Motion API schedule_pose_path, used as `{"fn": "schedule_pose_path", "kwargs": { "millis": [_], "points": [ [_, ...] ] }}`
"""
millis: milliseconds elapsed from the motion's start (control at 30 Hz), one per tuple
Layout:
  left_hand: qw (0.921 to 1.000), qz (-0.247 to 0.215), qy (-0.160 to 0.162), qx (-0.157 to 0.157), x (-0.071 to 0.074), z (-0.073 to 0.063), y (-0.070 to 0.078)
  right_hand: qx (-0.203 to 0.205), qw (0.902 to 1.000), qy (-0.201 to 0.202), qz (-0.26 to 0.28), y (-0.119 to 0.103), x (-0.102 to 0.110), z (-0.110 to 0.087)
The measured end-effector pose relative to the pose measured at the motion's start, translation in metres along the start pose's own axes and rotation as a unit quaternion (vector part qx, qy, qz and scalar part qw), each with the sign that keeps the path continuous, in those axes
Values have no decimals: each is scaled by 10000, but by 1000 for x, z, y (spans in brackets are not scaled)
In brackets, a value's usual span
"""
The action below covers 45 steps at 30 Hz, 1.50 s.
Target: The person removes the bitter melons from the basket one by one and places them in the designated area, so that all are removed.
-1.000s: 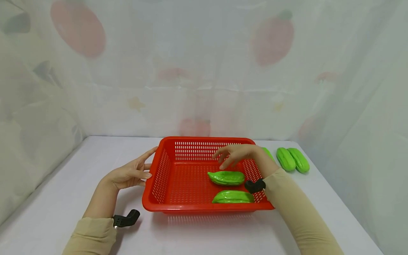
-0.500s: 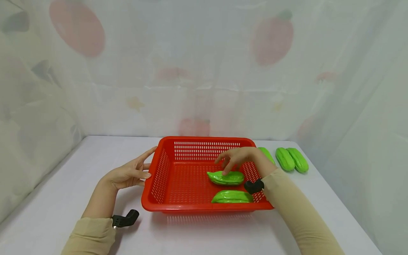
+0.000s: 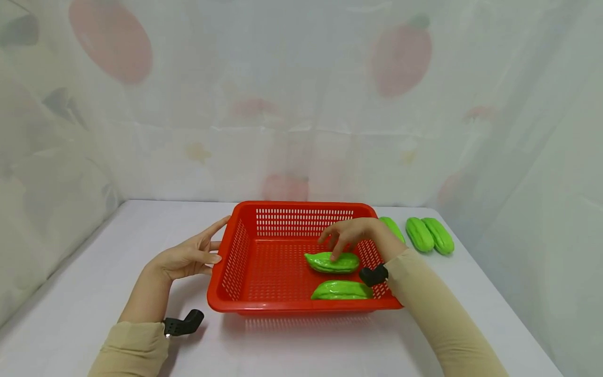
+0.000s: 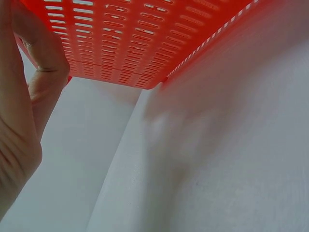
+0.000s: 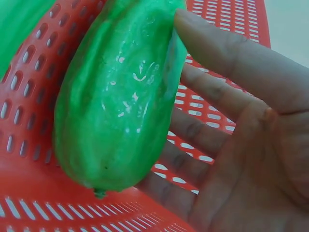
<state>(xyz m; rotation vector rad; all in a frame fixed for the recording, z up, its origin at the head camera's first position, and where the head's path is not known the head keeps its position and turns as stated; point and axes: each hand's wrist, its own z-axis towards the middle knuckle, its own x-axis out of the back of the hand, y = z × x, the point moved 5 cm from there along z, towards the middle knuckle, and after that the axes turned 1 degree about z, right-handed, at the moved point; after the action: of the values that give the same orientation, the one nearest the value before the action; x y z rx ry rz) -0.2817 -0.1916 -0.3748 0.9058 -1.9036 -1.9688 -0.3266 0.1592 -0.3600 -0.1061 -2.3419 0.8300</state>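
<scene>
A red perforated plastic basket stands on the white table. My left hand holds its left side, thumb at the rim; in the left wrist view, a bent finger lies against the slotted wall. Inside the basket, my right hand is over a glossy green bitter melon with a pointed tip. Seen from the right wrist, the thumb presses one side of this bitter melon, while the other fingers reach behind and under it. A second bitter melon lies along the basket's near wall.
Right of the basket, two more bitter melons lie side by side on the table. Another green one is partly hidden behind the right forearm. A pale printed curtain hangs behind and at both sides.
My right hand has come down onto the farther bitter melon in the basket, thumb now against it. The left hand stays at the basket's side.
</scene>
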Motion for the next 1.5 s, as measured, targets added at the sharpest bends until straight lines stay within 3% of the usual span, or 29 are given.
{"fn": "schedule_pose_path", "kwargs": {
  "millis": [600, 1200, 1500],
  "points": [
    [9998, 73, 143, 82, 3, 1, 1, -166, 9992, -271, 245, 0, -1, 3],
    [10000, 7, 44, 66, 3, 1, -2, -222, 9983, -397, 367, 1, -6, 2],
    [10000, 17, 42, 68, 2, 0, -2, -124, 9992, -357, 135, -2, -4, 1]
  ]
}}
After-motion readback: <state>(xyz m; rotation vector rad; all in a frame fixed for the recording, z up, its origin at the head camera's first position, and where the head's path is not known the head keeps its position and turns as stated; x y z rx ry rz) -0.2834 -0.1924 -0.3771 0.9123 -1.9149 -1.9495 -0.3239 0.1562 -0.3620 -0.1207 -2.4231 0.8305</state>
